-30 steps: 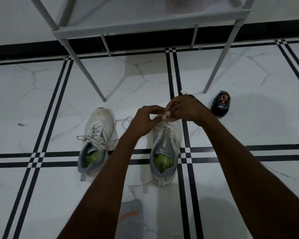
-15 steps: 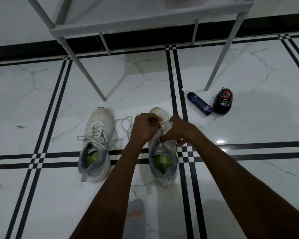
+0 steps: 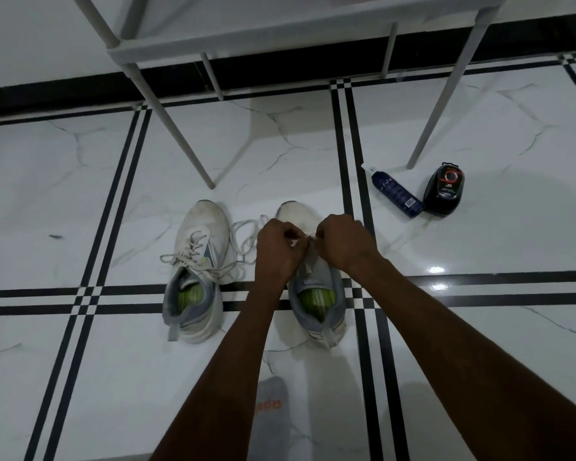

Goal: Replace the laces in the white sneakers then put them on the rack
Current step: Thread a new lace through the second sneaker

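Observation:
Two white sneakers with green insoles stand side by side on the tiled floor, toes pointing away from me. The left sneaker (image 3: 198, 261) has its lace threaded and loosely spread. Over the middle of the right sneaker (image 3: 316, 294) my left hand (image 3: 276, 249) and my right hand (image 3: 341, 241) both pinch a white lace (image 3: 246, 236), which loops out onto the floor between the shoes. The eyelets under my fingers are hidden. The white rack (image 3: 246, 34) stands just beyond the shoes.
A dark blue spray bottle (image 3: 396, 194) lies on the floor at the right, beside a black shoe-polish container (image 3: 444, 189). Rack legs (image 3: 183, 138) come down behind the shoes. A grey item with orange print (image 3: 273, 414) lies near my arms.
Both hands came down from above the toe onto the middle of the right sneaker, still holding the lace. The blue bottle, hidden before, is now visible.

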A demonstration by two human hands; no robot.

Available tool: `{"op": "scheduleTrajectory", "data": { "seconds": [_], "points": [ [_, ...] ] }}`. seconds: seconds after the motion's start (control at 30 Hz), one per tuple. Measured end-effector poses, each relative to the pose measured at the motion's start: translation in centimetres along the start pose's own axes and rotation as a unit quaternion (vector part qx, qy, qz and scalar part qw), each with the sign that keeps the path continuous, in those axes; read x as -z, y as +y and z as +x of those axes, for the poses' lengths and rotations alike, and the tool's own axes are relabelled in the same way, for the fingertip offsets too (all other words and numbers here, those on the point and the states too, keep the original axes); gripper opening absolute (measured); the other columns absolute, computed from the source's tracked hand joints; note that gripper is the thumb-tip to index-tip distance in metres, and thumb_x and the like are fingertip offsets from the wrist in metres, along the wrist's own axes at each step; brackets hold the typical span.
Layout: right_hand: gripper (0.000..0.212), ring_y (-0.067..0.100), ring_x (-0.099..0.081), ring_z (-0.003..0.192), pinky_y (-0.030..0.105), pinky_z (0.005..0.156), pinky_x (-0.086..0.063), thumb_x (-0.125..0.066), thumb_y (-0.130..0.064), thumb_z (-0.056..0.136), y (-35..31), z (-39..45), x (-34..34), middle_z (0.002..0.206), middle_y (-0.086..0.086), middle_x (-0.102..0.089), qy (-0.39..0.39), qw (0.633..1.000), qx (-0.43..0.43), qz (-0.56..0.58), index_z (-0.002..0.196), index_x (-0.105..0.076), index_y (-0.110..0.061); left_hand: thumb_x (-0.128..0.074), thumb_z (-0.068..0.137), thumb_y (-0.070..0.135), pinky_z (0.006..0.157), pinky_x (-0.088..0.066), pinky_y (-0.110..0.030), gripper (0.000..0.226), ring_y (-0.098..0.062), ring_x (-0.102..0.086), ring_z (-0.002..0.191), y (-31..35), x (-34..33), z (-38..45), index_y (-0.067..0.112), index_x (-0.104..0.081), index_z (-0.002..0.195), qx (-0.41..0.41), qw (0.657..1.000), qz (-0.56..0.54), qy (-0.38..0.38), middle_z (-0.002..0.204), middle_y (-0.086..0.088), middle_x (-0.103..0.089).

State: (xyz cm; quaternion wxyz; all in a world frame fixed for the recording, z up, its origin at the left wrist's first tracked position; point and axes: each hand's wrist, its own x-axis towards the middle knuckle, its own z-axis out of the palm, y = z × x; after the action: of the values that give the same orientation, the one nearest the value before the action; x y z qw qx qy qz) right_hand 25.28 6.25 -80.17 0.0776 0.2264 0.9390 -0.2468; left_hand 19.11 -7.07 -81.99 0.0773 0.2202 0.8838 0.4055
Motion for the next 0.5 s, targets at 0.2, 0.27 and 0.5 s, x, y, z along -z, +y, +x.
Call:
{"op": "scheduleTrajectory", "data": {
  "seconds": [0.2,0.27,0.5],
  "points": [
    [0.013,0.027,-0.073,0.079,0.044,0.076,-0.062,-0.066,-0.015,0.091,2.5,0.6,0.9,0.075,0.002,-0.070,-0.076,0.954,-0.101,0.271,0.091,-0.077,-0.008,-0.075,0.080,0.009,0.064,-0.046,-0.008,0.008,-0.002,-0.062,0.062,-0.1,-0.8,-0.1,0.007,-0.077,0.072,0.009,1.000,-0.004,-0.016,0.071,-0.003,-0.073],
    [0.011,0.021,-0.070,0.073,0.038,0.071,-0.063,-0.066,-0.011,0.091,2.6,0.5,0.9,0.074,0.001,-0.067,-0.078,0.939,-0.124,0.310,0.090,-0.076,-0.008,-0.075,0.080,0.010,0.065,-0.053,-0.021,0.009,-0.007,-0.065,0.066,-0.3,-1.0,-0.1,0.007,-0.077,0.072,0.007,1.000,-0.001,-0.024,0.071,-0.004,-0.072],
    [0.011,0.013,-0.063,0.071,0.024,0.057,-0.058,-0.063,-0.008,0.093,2.4,0.5,1.1,0.083,0.006,-0.067,-0.098,0.923,-0.139,0.345,0.090,-0.073,-0.008,-0.076,0.080,0.013,0.068,-0.052,-0.028,0.010,-0.011,-0.061,0.069,-0.4,-1.2,0.1,0.007,-0.076,0.072,-0.012,0.999,0.029,-0.034,0.075,-0.005,-0.070]
  ]
}}
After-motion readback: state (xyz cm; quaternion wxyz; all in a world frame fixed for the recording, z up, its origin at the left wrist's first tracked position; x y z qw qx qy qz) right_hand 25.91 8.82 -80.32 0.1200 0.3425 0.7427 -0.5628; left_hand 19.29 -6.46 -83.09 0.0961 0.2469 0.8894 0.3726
